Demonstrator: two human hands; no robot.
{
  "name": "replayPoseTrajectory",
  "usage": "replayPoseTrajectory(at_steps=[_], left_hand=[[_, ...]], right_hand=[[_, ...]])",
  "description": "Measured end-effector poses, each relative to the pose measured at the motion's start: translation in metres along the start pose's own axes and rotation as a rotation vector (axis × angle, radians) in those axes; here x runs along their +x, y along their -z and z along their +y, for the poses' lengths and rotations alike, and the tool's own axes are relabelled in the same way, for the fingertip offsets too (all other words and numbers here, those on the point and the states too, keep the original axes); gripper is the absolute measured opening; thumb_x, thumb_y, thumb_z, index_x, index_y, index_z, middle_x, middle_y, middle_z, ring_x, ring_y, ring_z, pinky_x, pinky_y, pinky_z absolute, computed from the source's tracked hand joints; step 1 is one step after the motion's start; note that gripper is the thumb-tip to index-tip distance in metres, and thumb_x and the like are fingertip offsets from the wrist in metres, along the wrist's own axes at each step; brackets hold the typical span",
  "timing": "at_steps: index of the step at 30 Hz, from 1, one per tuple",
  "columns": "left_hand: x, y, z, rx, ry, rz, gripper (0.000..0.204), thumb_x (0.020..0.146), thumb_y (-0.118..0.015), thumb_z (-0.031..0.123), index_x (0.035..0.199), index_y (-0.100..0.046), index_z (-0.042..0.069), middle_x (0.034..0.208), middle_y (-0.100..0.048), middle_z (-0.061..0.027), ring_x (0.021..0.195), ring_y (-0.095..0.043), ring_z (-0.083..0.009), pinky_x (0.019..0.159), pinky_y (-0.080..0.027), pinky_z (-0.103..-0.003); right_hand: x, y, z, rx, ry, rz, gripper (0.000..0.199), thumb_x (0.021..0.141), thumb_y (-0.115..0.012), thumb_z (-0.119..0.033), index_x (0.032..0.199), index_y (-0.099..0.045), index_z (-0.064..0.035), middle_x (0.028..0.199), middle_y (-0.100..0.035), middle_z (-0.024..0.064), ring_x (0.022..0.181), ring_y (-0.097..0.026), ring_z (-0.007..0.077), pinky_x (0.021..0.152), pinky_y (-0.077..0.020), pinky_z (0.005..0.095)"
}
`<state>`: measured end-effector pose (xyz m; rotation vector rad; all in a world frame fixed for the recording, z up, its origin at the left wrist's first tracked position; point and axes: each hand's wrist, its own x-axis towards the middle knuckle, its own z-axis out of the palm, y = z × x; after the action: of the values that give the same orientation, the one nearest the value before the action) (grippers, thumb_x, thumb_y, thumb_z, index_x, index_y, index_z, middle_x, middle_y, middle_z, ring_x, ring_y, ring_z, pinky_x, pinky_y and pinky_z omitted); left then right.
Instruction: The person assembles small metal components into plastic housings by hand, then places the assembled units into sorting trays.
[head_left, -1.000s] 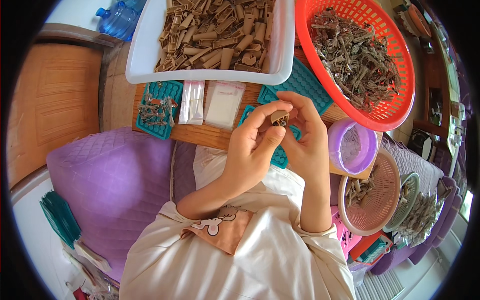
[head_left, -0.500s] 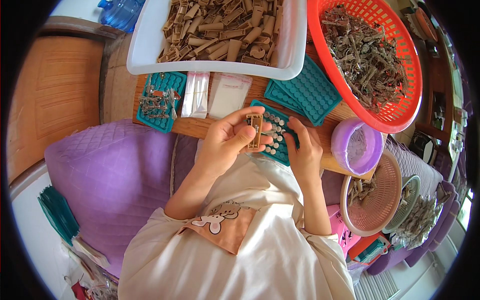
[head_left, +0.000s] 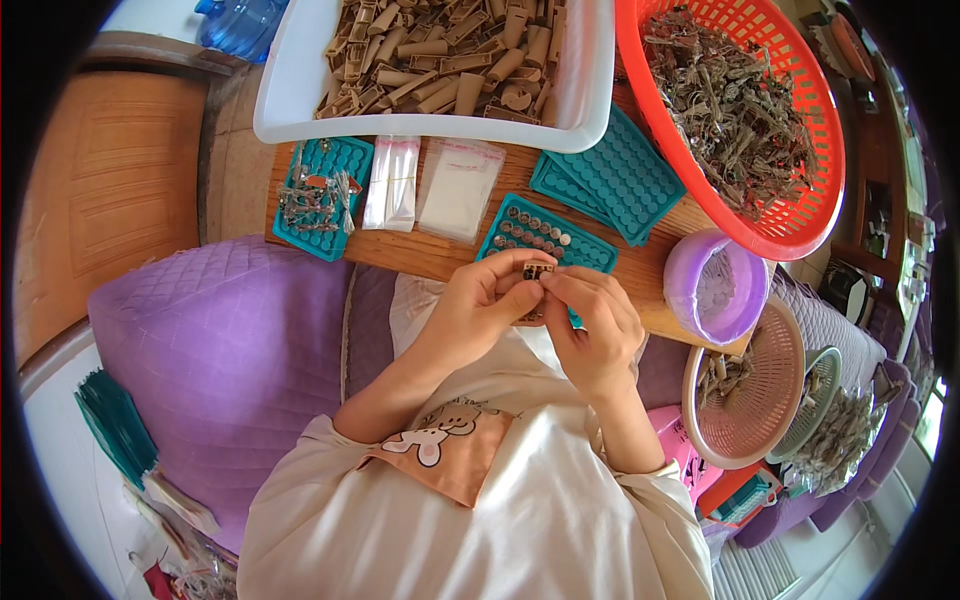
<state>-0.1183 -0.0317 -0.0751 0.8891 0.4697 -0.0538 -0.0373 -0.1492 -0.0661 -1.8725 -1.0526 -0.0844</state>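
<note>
A small tan plastic casing [head_left: 536, 271], open on one face with dark parts inside, is gripped between the thumb and fingers of my left hand [head_left: 470, 315]. My right hand [head_left: 598, 325] has its thumb and index finger pinched together at the casing's upper end. Whether a tiny piece sits in that pinch is hidden. Just beyond my hands lies a teal dimpled tray [head_left: 594, 252] with rows of small round silvery pieces [head_left: 540, 228] in its hollows. My fingers cover the tray's near part.
Farther back stand a white bin [head_left: 430, 130] of tan casings and a red basket [head_left: 805, 200] of wired parts. Stacked teal trays [head_left: 625, 170], clear bags [head_left: 460, 190], another loaded tray [head_left: 345, 160] and a purple tub [head_left: 680, 290] share the wooden table. A pink basket [head_left: 740, 430] is at right.
My right hand has moved left from the tray's side to the casing and closed on its end. My left hand has tipped the casing, whose open face no longer shows at full length.
</note>
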Motion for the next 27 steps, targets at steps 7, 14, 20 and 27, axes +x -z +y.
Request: replayPoseTrajectory(at_steps=[7,14,20,27], left_hand=[[-0.007,0.005,0.005,0.024,0.089,0.069,0.023,0.084,-0.044,0.011,0.104,-0.046,-0.001,0.088,-0.057,-0.0098,0.075,-0.059,-0.0148,0.065,-0.047,-0.021],[-0.009,0.004,0.006,0.037,0.076,0.032,0.024,0.084,-0.046,0.013,0.104,-0.046,-0.001,0.09,-0.057,-0.0112,0.076,-0.06,-0.018,0.064,-0.048,-0.023],[-0.013,-0.005,0.011,0.066,0.111,-0.018,0.025,0.084,-0.044,0.01,0.107,-0.045,-0.001,0.091,-0.056,-0.009,0.08,-0.058,-0.0152,0.068,-0.047,-0.023],[-0.007,0.0,-0.002,0.094,0.084,0.022,0.025,0.085,-0.044,0.009,0.107,-0.045,-0.001,0.087,-0.057,-0.0071,0.078,-0.058,-0.0131,0.066,-0.047,-0.023]], right_hand=[[-0.023,-0.006,0.022,-0.028,-0.336,0.041,0.028,0.064,-0.061,0.004,0.09,-0.054,-0.0025,0.078,-0.059,0.0093,0.072,-0.057,0.0238,0.061,-0.045,0.0311],[-0.034,-0.015,0.03,-0.2,-0.292,-0.042,0.021,0.064,-0.062,0.003,0.083,-0.055,-0.0042,0.074,-0.059,0.0081,0.07,-0.056,0.0222,0.06,-0.0444,0.0308],[-0.021,0.002,-0.005,0.091,-0.147,0.194,0.023,0.063,-0.061,0.012,0.082,-0.053,0.002,0.076,-0.06,0.0117,0.066,-0.059,0.0163,0.06,-0.0467,0.0235],[-0.01,0.004,-0.001,-0.08,0.084,-0.11,0.028,0.059,-0.061,0.008,0.085,-0.054,-0.0009,0.08,-0.06,0.0088,0.077,-0.059,0.0216,0.062,-0.0465,0.0287]])
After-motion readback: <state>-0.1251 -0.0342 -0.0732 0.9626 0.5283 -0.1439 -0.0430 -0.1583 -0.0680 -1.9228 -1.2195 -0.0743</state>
